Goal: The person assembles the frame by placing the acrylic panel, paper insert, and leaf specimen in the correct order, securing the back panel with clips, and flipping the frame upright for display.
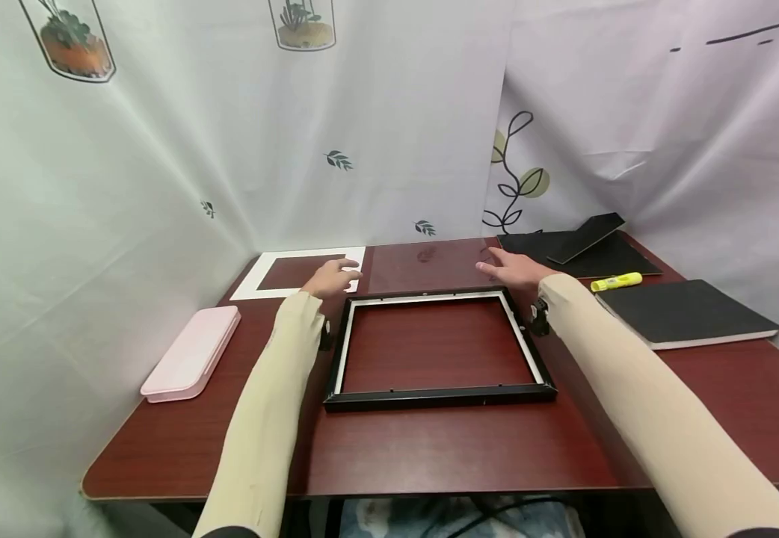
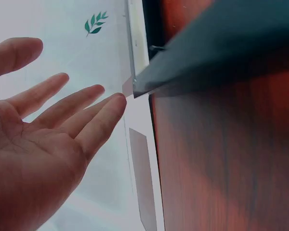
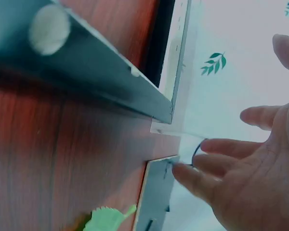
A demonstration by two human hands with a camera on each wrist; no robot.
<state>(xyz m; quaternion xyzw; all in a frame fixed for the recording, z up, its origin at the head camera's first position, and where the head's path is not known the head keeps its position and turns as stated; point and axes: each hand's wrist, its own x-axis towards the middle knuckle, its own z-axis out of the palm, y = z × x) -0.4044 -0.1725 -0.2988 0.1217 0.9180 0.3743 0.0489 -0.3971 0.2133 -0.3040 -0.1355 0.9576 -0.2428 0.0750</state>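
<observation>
A black picture frame [image 1: 439, 398] with a pale inner edge lies on the table in front of me. My left hand [image 1: 330, 278] reaches past its far left corner, over the right side of a white mat [image 1: 244, 288] with a rectangular window. In the left wrist view the left hand [image 2: 53, 130] has its fingers spread and holds nothing. Beyond the frame's far side lies a clear sheet [image 1: 423, 269]. My right hand [image 1: 516, 269] is by that sheet's right edge, fingers extended; whether it touches the sheet is unclear. The right wrist view shows its palm [image 3: 260, 178] holding nothing.
A black backing board [image 1: 531, 245] with a fold-out stand [image 1: 587, 237] lies at the back right. Nearer are a yellow marker-like tube [image 1: 617, 282] and a black-covered book [image 1: 692, 310]. A pink case [image 1: 191, 355] lies at the left. Patterned curtain [image 1: 389, 112] hangs behind the table.
</observation>
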